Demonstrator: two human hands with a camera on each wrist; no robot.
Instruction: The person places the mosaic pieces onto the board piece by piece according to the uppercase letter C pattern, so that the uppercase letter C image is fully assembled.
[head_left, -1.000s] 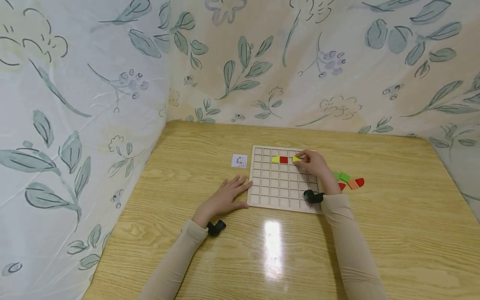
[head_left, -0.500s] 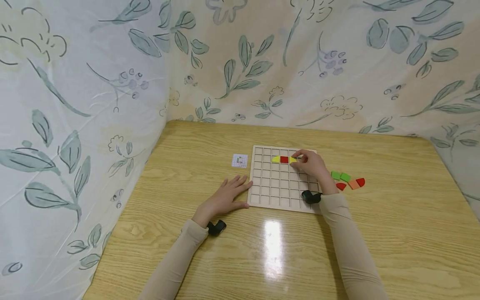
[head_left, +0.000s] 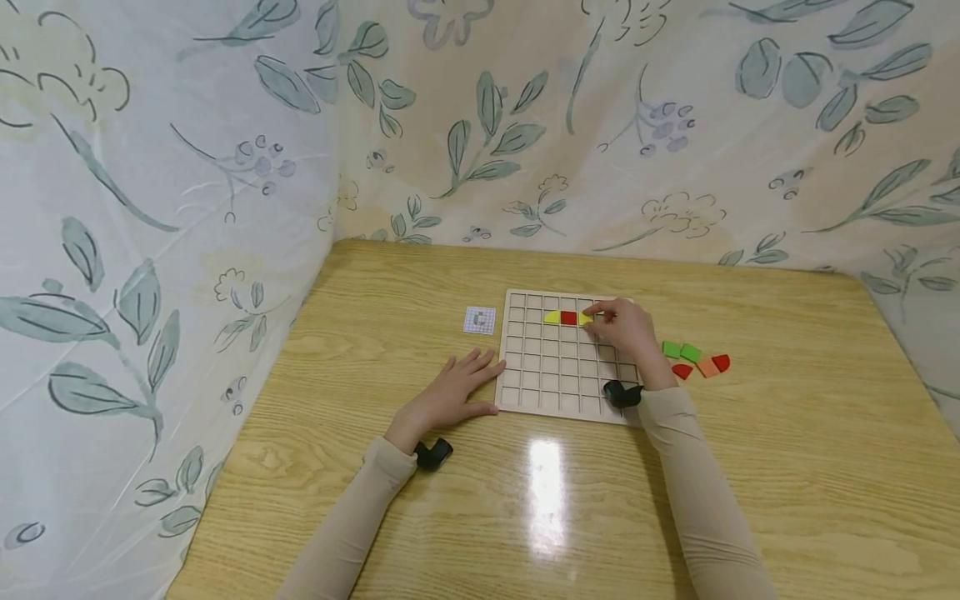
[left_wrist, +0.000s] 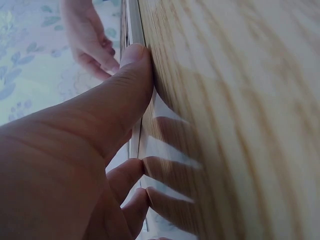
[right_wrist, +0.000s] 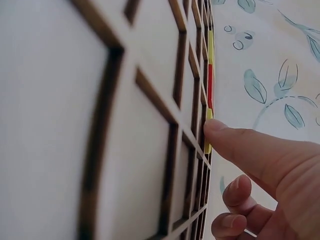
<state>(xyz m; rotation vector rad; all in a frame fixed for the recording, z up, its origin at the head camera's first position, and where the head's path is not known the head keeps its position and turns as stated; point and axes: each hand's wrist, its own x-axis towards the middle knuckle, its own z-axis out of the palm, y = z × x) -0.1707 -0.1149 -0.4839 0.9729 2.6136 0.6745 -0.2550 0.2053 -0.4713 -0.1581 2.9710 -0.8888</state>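
A pale wooden grid board [head_left: 551, 381] lies flat on the table. In one of its far rows a yellow rounded tile [head_left: 552, 317], a red square tile [head_left: 568, 318] and a second yellow rounded tile [head_left: 584, 318] sit side by side. My right hand [head_left: 628, 327] pinches that second yellow tile with thumb and index finger; in the right wrist view the thumb [right_wrist: 217, 125] touches the yellow tile [right_wrist: 208, 145] at its cell. With fingers spread, my left hand [head_left: 450, 390] rests on the table, its fingertips and thumb against the board's left edge.
A small card [head_left: 479, 320] with a printed grid and a coloured figure lies left of the board. To the right are two green tiles [head_left: 691, 353], two red rounded tiles [head_left: 721, 363] and an orange tile [head_left: 707, 367]. Floral cloth [head_left: 487, 150] hangs behind the table [head_left: 810, 467].
My right hand has moved slightly left, bringing the second yellow tile up beside the red square; over the last half second it stays there. The left hand has not moved.
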